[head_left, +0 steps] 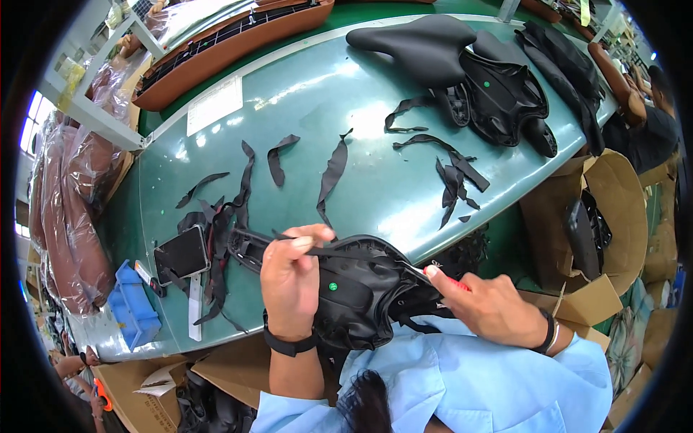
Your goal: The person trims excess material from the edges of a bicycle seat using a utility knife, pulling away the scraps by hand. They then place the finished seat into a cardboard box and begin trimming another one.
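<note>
"What's at the worktop's [382,180] near edge?"
"A bike seat [343,296], underside up."
"And the fingers?"
"Left fingers [314,232] pinch a black strip [346,254]; right fingers [446,283] grip a red tool [458,282]."
"Which step?"
"Trimming, apparently; the next cut wants a taut strip."

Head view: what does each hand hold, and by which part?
The left hand pinches a thin black strip, apparently near one end; the right hand grips a red-handled tool by its handle.
</note>
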Motion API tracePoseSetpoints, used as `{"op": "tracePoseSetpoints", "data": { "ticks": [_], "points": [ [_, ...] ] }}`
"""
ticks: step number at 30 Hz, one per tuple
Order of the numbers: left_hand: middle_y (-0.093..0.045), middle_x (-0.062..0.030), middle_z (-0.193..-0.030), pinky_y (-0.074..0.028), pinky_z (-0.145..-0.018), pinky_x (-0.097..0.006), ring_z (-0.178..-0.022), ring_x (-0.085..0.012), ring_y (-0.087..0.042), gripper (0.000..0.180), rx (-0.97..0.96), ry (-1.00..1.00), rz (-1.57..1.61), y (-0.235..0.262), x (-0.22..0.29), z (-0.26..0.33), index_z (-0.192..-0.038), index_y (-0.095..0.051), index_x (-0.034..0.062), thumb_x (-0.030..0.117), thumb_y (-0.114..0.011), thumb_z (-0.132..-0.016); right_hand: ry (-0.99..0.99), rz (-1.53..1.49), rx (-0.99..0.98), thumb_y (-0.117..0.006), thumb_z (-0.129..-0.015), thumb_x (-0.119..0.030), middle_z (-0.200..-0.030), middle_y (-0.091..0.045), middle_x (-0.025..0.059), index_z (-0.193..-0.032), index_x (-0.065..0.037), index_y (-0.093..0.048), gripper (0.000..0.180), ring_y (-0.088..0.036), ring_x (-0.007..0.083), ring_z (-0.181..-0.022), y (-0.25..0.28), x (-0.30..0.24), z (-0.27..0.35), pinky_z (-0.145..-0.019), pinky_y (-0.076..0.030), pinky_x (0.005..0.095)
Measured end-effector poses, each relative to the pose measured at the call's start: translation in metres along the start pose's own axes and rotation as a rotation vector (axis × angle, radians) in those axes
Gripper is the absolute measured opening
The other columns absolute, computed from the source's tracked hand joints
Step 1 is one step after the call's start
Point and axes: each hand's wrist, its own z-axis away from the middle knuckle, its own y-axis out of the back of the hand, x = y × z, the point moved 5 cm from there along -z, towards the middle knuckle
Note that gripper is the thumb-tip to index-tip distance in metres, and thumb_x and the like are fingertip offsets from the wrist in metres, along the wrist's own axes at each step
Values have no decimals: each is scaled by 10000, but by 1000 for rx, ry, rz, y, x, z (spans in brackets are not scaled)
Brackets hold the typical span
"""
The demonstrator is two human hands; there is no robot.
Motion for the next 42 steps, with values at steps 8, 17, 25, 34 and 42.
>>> {"op": "tracePoseSetpoints", "data": {
  "ticks": [8, 17, 25, 34, 42],
  "points": [
    [-559, -102, -779, -412, -656, -407, -714, -277, -508, 156, -100, -577, -1514, -46, 4, 18, -738, -632, 54, 179, -720, -772, -15, 41, 137, -634, -846, -106, -651, -518, 82, -1447, -162, -423, 640, -541, 273, -469, 13, -5, -23, -410, -363, 399],
    [-481, 23, -690, -326, -702, -278, -708, -101, -438, 237, -120, 17, -229, -22, -6, -18, -665, -558, 34, 112, -641, -873, -103, -150, 152, -607, -911, -151, -716, -611, 141, -1457, -81, -374, 599, -587, 334, -540, -4, -16, -27, -478, -418, 432],
    [-631, -130, -1177, -398, -1009, -373, -1175, -244, -555, 546, 151, -400, -763, -24, 38, -18, -1237, -572, -8, 300, -757, -826, -115, -301, 295, -592, -932, -205, -656, -602, 128, -1460, -126, -397, 568, -569, 360, -514, -18, -1, -17, -466, -414, 453],
    [-623, -84, -1204, -466, -957, -319, -1069, -179, -594, 499, 4, 309, -578, 33, 28, 51, -1297, -527, -33, 79, -706, -845, 148, -491, 559, -641, -898, -120, -1047, -693, 124, -1401, -143, -496, 523, -675, 321, -776, 6, 22, -29, -668, -544, 384],
    [-639, -84, -1109, -496, -873, -294, -964, -154, -606, 453, 187, 128, -620, 47, 10, 73, -1219, -555, -35, 161, -725, -848, 125, -344, 210, -654, -896, -150, -1012, -694, 123, -1349, -97, -536, 471, -684, 306, -772, -6, 29, -43, -640, -535, 354]
  ]
}}
